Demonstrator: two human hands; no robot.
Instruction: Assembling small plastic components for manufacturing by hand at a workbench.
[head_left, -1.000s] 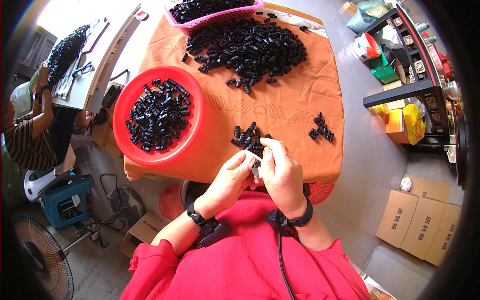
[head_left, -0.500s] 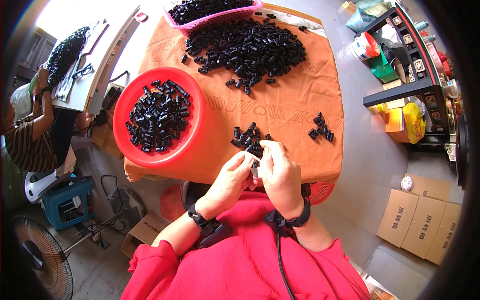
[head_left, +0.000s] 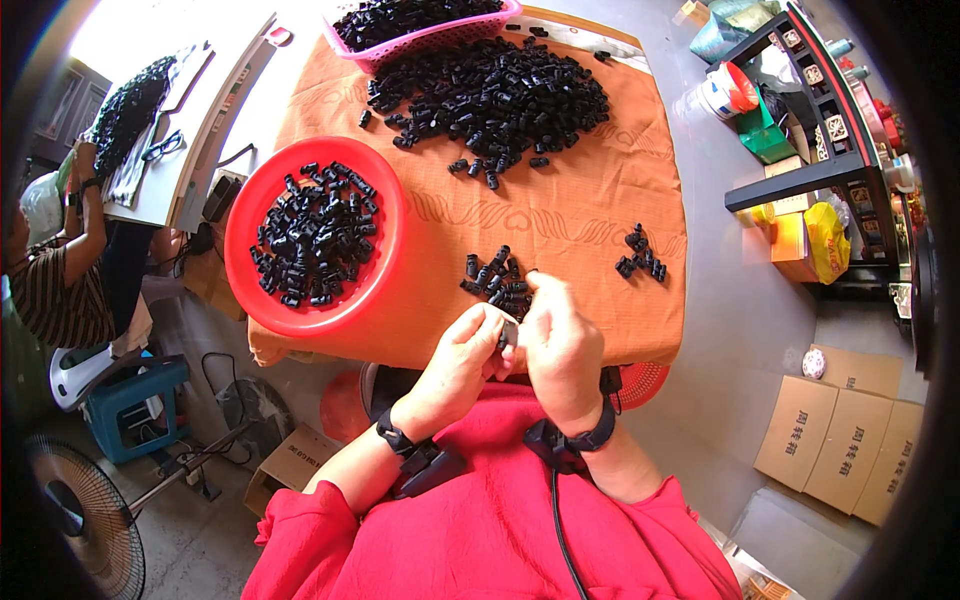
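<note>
My left hand [head_left: 452,362] is closed, thumb and fingers pinching a small black cylindrical plastic part [head_left: 504,338] just over the near table edge. Close beside it on the right is my right hand [head_left: 563,352], slightly smeared by motion, its fingers curled and their grip hidden from view. Right beyond my fingertips lies a small heap of black plastic parts [head_left: 490,272] on the orange tablecloth [head_left: 440,320]. A smaller cluster of the same parts [head_left: 642,258] sits at the right. To the left stands a red round basin [head_left: 240,240] holding many more.
A large pile of black parts [head_left: 490,100] covers the far middle of the table, with a pink basket [head_left: 440,42] behind it. Another person [head_left: 65,270] works at a table on the left. Below are a fan [head_left: 85,520] and a blue stool [head_left: 135,400]; cardboard boxes [head_left: 840,430] stand right.
My right hand has drawn slightly back from the part in my left hand, its fingers moving a little apart from it. My left hand stays in place.
</note>
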